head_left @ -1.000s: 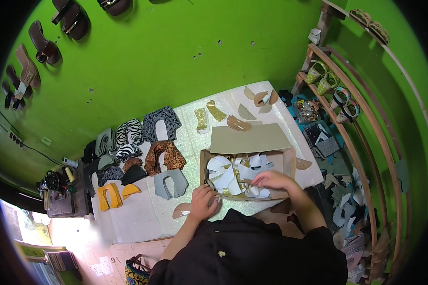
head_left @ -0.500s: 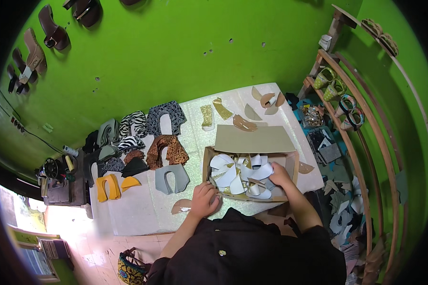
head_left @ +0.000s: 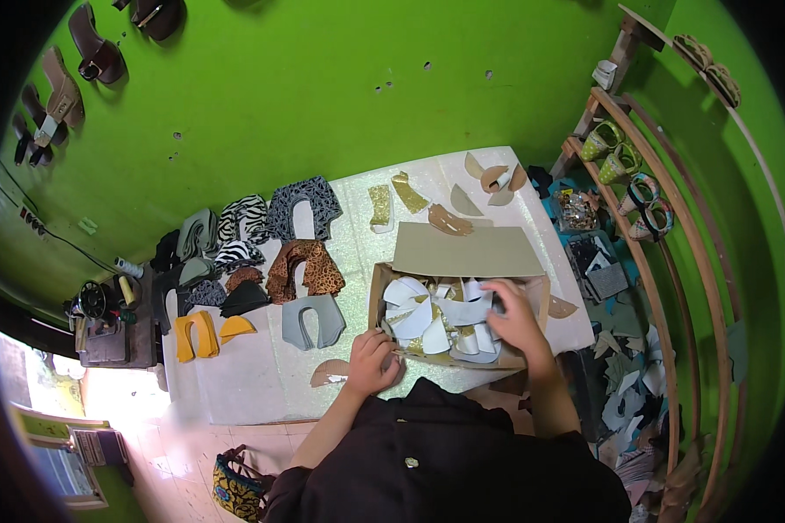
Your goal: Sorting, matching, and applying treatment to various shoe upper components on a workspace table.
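Observation:
An open cardboard box [head_left: 380, 292] stands in front of me, full of white and gold cut shoe-upper pieces [head_left: 412, 321]. My left hand [head_left: 375, 359] is closed on the box's near left corner, its fingers curled over the rim. Inside the right end of the box, my right hand [head_left: 513, 317] has its fingers and thumb closed around the end of a curved white piece [head_left: 464, 310]. The palm side of that hand is hidden. Beyond the box lie gold glitter pieces [head_left: 380, 207] and a brown cut piece [head_left: 449, 220].
Stacked uppers lie on the left of the table: grey [head_left: 313, 322], leopard-print [head_left: 305, 270], zebra-print [head_left: 243, 218] and yellow [head_left: 197, 336]. Brown half-round pieces [head_left: 330, 373] lie near the box. A wooden shoe rack [head_left: 650, 213] and scrap heap [head_left: 624, 375] flank the table's right side.
My right hand has moved away from me inside the box, from the right-end pieces onto a curved white piece, which has shifted. My left hand stays at the corner.

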A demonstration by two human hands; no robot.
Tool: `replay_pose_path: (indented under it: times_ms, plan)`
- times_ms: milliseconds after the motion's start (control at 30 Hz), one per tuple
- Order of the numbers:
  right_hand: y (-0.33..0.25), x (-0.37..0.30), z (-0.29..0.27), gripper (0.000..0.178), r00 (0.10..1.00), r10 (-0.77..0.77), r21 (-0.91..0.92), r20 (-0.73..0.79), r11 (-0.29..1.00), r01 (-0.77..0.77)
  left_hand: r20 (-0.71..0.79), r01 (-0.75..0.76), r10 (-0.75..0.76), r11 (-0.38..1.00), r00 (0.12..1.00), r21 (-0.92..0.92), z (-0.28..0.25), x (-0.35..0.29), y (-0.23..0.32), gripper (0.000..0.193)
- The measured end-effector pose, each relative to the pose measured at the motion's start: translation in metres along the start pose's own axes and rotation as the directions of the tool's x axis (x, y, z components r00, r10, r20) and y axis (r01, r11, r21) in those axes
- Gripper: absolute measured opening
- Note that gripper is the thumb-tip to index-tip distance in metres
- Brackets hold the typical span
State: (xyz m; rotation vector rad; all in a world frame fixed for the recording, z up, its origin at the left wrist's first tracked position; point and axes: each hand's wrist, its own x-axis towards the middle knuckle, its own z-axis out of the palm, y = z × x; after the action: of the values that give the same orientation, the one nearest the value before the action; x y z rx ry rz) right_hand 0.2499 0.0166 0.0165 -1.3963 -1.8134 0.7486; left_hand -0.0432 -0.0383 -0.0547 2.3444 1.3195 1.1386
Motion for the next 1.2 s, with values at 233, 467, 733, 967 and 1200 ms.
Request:
replay_pose_path:
  times_ms: [233,467,733,967,1200]
  plan:
    - [-0.045,0.013,0.113,0.047,0.837,-0.219,-0.421,0.502,0.783,0.458,-0.013,-0.01,0.01,0.999,1.0,0.05,0.002,-0.004,0.002,0.026]
    - [-0.016,0.008,0.035,0.009,0.995,0.099,-0.342,-0.027,0.934,-0.102,0.05,0.077,-0.077,0.997,0.996,0.007,-0.009,-0.004,0.009,0.033]
    - [0.044,-0.045,0.001,0.03,0.976,0.203,-0.679,0.077,0.727,-0.097,0.066,0.181,-0.184,0.982,0.981,0.055,0.006,0.005,0.027,0.049]
    - [0.011,-0.028,-0.019,0.022,0.913,0.402,-0.265,0.071,0.89,-0.371,0.045,0.239,-0.242,0.97,0.969,0.051,0.003,0.001,0.03,0.051]
    - [-0.061,-0.02,0.004,0.02,0.907,-0.347,-0.035,-0.238,0.936,0.349,0.072,0.126,-0.107,0.913,0.992,-0.388,-0.017,0.03,0.041,0.03]
